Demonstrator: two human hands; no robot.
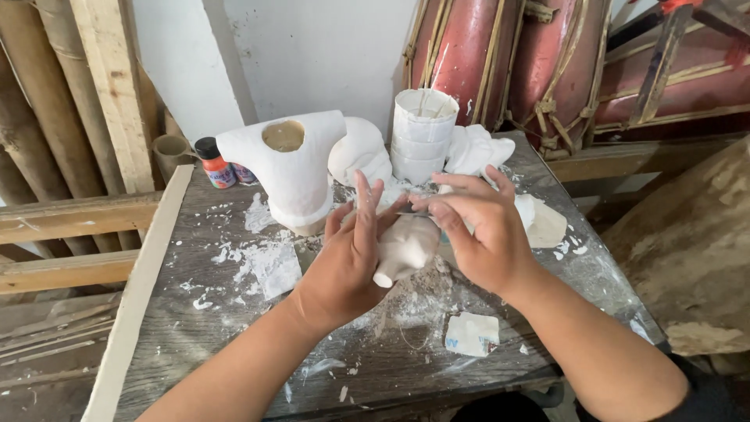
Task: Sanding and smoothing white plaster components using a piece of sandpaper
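My left hand (pixel 348 254) cradles a small white plaster piece (pixel 404 248) over the middle of a grey wooden table (pixel 203 312), fingers spread around its left side. My right hand (pixel 480 230) is closed on a thin metal blade (pixel 412 211) whose tip rests on top of the plaster piece. Dust and white crumbs lie on the table beneath the piece.
Behind the hands stand a large white plaster mould with a round hole (pixel 293 168), a taped white cylinder (pixel 423 133), white lumps (pixel 476 148) and a small red paint bottle (pixel 212 162). A white scrap (pixel 472 334) lies near the front. Wooden planks stand left, red drums behind.
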